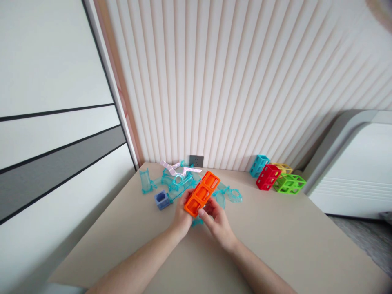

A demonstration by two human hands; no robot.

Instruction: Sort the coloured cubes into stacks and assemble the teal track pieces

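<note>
An orange block of joined square frames [202, 193] is held tilted above the table between both hands. My left hand [183, 213] is closed around its lower left side, with the fingers mostly hidden behind it. My right hand [218, 223] grips the lower right side, its thumb on the near face and the fingers curled behind. Just beyond the hands lie several clear teal track pieces [177, 182]. A blue cube with a round hole [162, 200] sits left of my left hand. Pale pink zigzag pieces [172, 168] rest on the teal ones.
On the right of the table [275, 237] stand a blue frame block [259, 165], a red one [268, 177], a yellow one [284, 168] and a green one [289, 184]. A ribbed wall with a dark socket [196, 161] rises behind. A white cabinet [55, 155] borders the left side.
</note>
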